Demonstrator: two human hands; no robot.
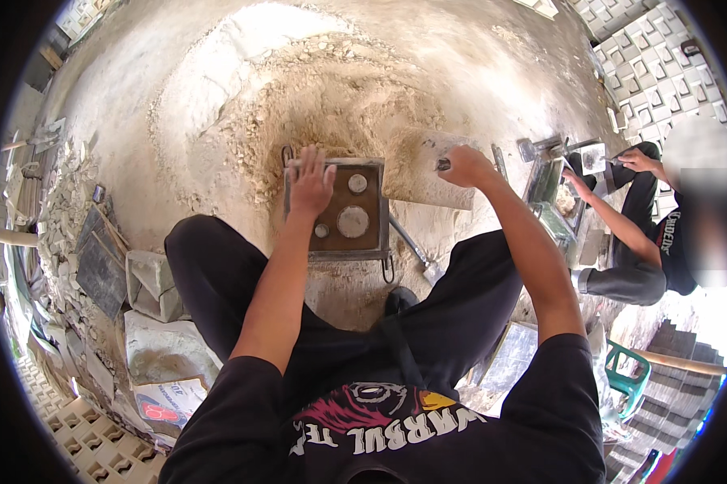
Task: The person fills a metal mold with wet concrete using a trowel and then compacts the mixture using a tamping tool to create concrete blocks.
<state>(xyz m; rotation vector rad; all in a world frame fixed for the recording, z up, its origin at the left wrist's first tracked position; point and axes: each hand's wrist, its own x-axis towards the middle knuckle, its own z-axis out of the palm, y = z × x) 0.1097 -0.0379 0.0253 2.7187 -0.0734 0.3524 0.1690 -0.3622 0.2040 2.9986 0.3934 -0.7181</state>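
Between my knees lies a square dark metal frame [383, 222] with wire loops at two corners. Inside it sits a brown panel [335, 242] bearing round pale discs [353, 221] of different sizes. My left hand [311, 184] is open, fingers spread, above the frame's left side; it hides part of the panel, and I cannot tell whether it touches. At the right, a flat dusty board [416, 179] lies beside the frame. My right hand [464, 168] is closed over this board, with a small dark thing showing at its fingers.
Pale sandy powder [299, 89] is heaped beyond the frame. A metal-ended tool [429, 270] lies near my right knee. Stone blocks [149, 284] and rubble [65, 234] lie left. At right, another person [633, 234] works beside a glass-like container [553, 218]. A green stool [628, 375] stands lower right.
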